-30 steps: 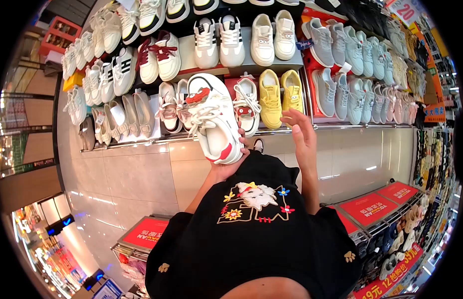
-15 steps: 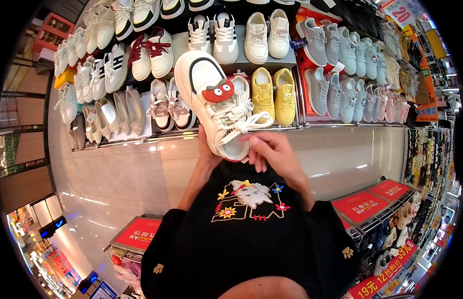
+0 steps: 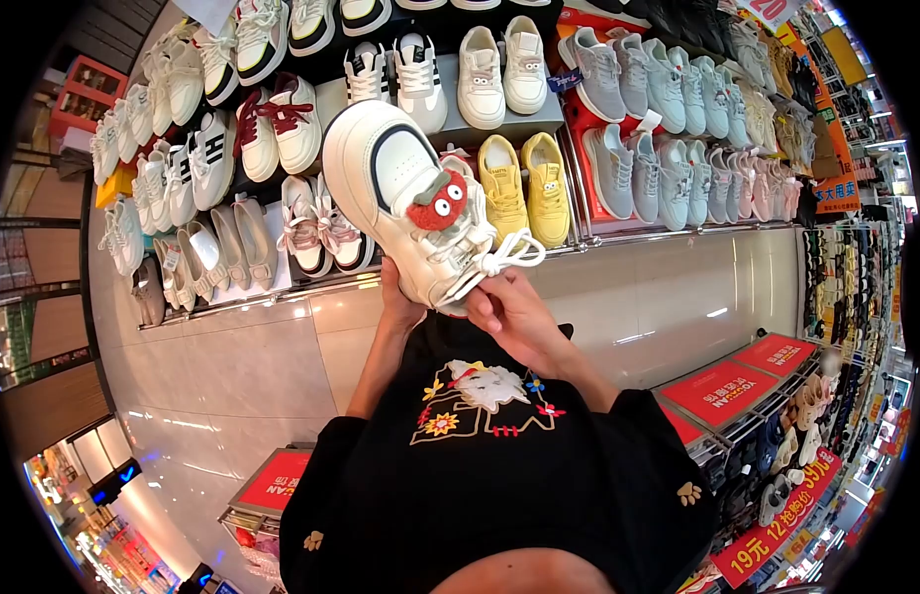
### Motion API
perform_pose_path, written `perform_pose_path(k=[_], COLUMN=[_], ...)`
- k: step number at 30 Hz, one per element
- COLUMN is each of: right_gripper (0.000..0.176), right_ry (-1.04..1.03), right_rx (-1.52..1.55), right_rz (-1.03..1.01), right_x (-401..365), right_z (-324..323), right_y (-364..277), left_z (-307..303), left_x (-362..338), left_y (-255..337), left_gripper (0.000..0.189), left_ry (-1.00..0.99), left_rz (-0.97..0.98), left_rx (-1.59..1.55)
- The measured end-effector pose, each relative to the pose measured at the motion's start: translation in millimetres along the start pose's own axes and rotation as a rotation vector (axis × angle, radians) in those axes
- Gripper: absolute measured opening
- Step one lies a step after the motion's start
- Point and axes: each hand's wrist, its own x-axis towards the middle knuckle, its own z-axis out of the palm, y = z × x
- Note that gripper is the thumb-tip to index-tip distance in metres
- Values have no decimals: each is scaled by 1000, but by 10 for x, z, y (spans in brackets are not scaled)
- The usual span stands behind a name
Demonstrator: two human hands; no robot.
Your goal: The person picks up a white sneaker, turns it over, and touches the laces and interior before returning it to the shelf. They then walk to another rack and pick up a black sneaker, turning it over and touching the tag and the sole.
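At centre, cream sneaker, red wide-eyed patch

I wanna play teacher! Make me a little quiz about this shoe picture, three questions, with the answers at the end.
1. Pick one: what colour is the patch with eyes on the held shoe?
A) blue
B) red
C) yellow

2. True or false: one of the yellow shoes is in the person's hands.

3. Which hand is nearer the white lace loops, the left or the right?

Key:
1. B, red.
2. False: both yellow shoes stand on the display rack.
3. The right hand.
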Motion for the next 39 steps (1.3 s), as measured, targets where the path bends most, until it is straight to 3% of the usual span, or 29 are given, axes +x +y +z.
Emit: perform_pose_path(k=[5, 9, 12, 17, 19, 23, 26, 28, 29, 31, 33, 34, 39], right_gripper=[18, 17, 18, 29, 25, 27, 30, 32, 34, 37, 36, 36, 36], right_ry=[-244, -286, -105, -66, 19, 23, 38, 39, 39, 47, 60, 50, -22], right_rx=[493, 547, 104, -325, -588, -790, -752, -694, -635, -611, -649, -645, -737], right_rz=[130, 132, 54, -11, -159, -245, -183, -161, -142, -121, -261, -288, -242], right_x=[-5, 33, 72, 81, 134, 211, 245, 306, 338, 383, 419, 446, 560], right_z=[-58, -85, -93, -183, -272, -421, -426, -452, -460, -417, -341, -301, -222], right_y=[24, 90, 85, 85, 216, 344, 362, 354, 342, 290, 241, 230, 259], left_z=[-173, -174, -108, -53, -146, -165, -407, -602, -710, -852, -924, -953, -1032], left_x=[9, 26, 19, -72, -142, -249, -362, -430, -457, -475, -117, -114, -29], left_y=[-165, -144, -116, -148, -180, -195, -371, -473, -430, -214, -65, -92, -537], left_gripper=[89, 85, 80, 74, 70, 66, 65, 60, 60, 61, 48, 48, 45], left_ry=[-66, -19, 13, 187, 135, 188, 235, 291, 292, 121, -70, -70, 391], left_rz=[12, 21, -38, -208, -219, -198, -167, 40, 37, -78, -314, -305, 307], left_rx=[-232, -177, -149, -265, -308, -343, -293, 169, 165, 786, -913, -917, -137])
